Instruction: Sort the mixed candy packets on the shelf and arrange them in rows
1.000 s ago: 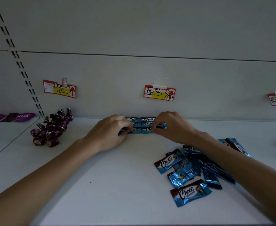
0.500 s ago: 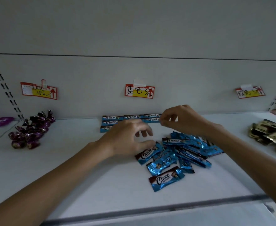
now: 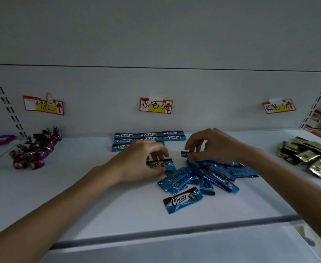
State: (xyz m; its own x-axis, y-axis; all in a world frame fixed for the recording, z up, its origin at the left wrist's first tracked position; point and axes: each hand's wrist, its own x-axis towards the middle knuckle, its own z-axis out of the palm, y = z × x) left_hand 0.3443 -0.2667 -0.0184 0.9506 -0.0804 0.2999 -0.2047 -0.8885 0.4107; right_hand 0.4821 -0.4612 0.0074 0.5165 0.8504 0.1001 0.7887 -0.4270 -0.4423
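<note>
Blue Choco packets lie in neat rows (image 3: 150, 138) against the back wall of the white shelf (image 3: 91, 202), under a blue-label price tag (image 3: 155, 105). A loose heap of the same blue packets (image 3: 209, 177) lies in the middle of the shelf. My left hand (image 3: 138, 164) pinches one Choco packet (image 3: 158, 164) at the heap's left edge. My right hand (image 3: 214, 146) pinches another blue packet (image 3: 185, 153) just above the heap's top edge. One single packet (image 3: 182, 200) lies apart, nearer the front.
A pile of purple wrapped candies (image 3: 35, 149) sits at the left under a price tag (image 3: 43, 105). Gold packets (image 3: 307, 156) are heaped at the right under a third tag (image 3: 279, 107). The shelf's front edge (image 3: 174, 231) runs across below the heap.
Both hands came back from the rows at the wall to the loose heap. Each has taken hold of a blue packet. The view has shifted right, showing the gold packets.
</note>
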